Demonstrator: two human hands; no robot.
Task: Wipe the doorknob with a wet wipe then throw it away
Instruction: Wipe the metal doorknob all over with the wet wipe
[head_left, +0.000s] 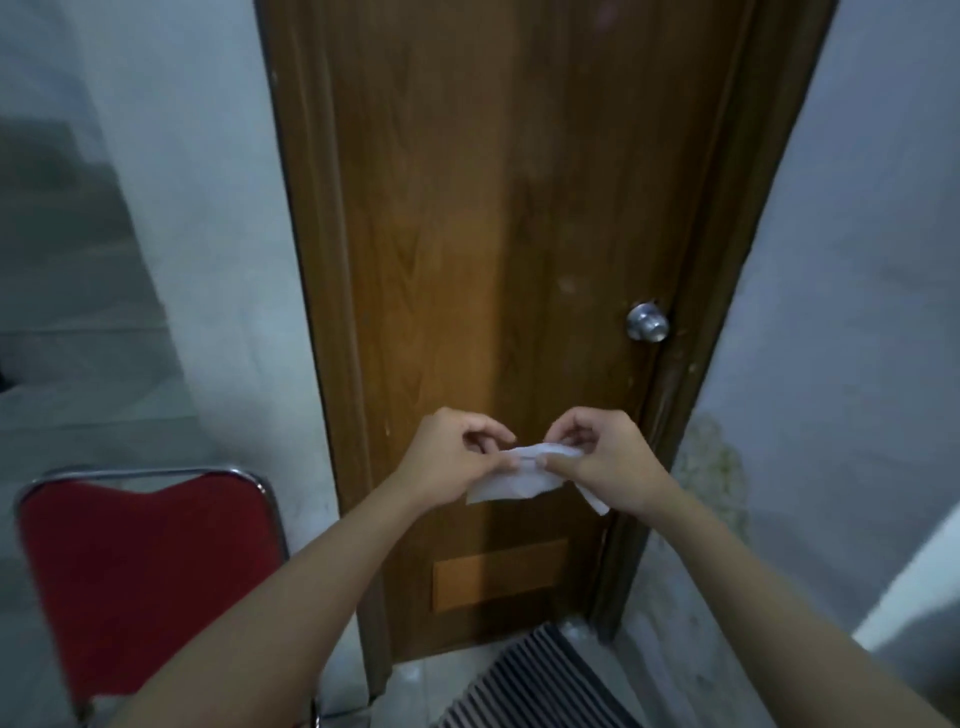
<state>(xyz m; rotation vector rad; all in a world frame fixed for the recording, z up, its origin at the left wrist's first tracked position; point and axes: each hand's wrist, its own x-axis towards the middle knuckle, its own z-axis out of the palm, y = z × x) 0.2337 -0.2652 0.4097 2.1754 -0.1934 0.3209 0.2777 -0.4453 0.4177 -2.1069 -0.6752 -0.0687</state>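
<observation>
A pale tiled floor (415, 675) is observed at the foot of the door, on which a black-and-white striped mat (524, 686) is laid just before the threshold and a red-backed, chrome-framed chair (145, 571) is stood to the left.

My left hand (457, 457) and right hand (602, 457) cover the middle of the wet wipe (511, 483), so I can't tell how it's folded there. The door (493, 234) runs off the top edge. The red chair (145, 577) loses its legs at the bottom edge, as does the striped mat (540, 686). The staircase (62, 291) at left is blurred.
</observation>
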